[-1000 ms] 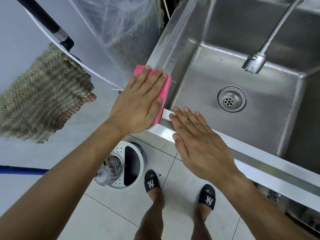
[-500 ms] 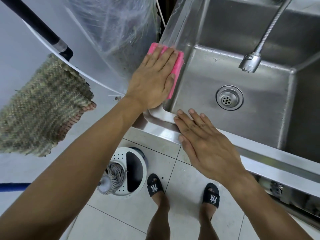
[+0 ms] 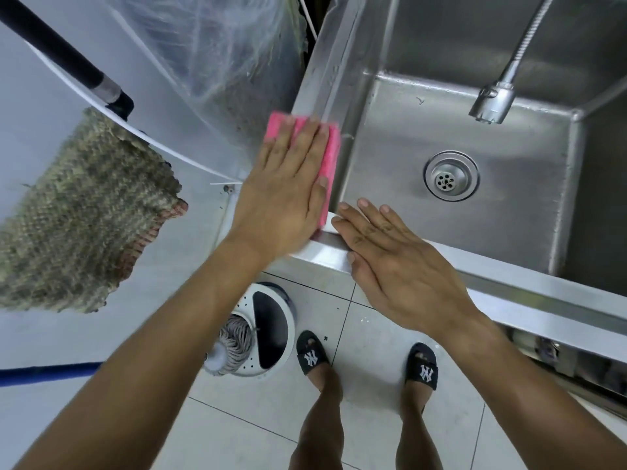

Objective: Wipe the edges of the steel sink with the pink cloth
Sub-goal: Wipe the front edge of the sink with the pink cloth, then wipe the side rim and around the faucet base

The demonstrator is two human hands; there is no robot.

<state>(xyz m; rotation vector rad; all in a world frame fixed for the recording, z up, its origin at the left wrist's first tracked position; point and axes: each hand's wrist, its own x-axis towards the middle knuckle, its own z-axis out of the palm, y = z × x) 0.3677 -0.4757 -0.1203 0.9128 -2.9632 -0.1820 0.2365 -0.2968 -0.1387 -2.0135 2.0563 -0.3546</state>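
There is just one camera, worn on the person's head. It looks forward and steeply down, so the view falls over both arms to the floor (image 3: 366,334) and the person's own feet. It is close to the steel sink (image 3: 492,279), which fills the upper right. The wide lens bends straight lines near the edges. No other view shares this scene.

The left hand (image 3: 288,195) is covering most of the cloth (image 3: 330,157), leaving only its far and inner edges showing. The sink (image 3: 475,266) is running off the top and right edges. The hose (image 3: 522,45) is leaving the frame at the top.
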